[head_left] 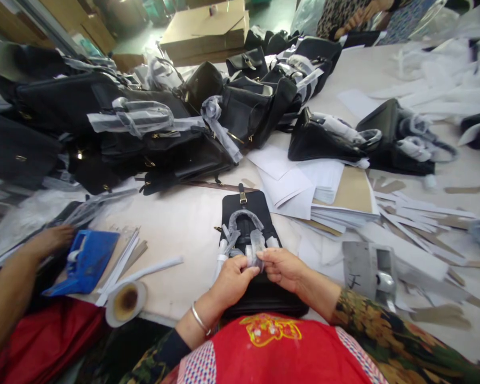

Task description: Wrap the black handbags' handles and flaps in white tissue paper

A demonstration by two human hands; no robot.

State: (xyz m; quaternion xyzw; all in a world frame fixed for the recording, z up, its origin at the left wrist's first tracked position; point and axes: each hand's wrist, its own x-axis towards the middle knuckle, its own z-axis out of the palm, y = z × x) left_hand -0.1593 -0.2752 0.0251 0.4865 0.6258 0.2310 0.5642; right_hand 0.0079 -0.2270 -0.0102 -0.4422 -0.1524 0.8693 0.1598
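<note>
A black bag (260,296) lies flat on the table directly before me, its small gold buckle (243,198) at the far end. Clear wrap covers its curved carry handle (246,214). Over the bag's middle, my left hand (235,280) is closed with thumb and fingers at a plastic-wrapped strap (257,242). My right hand (282,268) pinches the same strap from the other side, close to the left fingertips. Exactly where the left fingers meet the strap is partly hidden.
Black bags (164,144) with wrapped handles are heaped across the back. Paper sheets (324,186) and a grey metal dispenser (368,272) lie at right. A tape roll (126,303), a blue tape dispenser (90,261) and a co-worker's arm (14,282) are at left.
</note>
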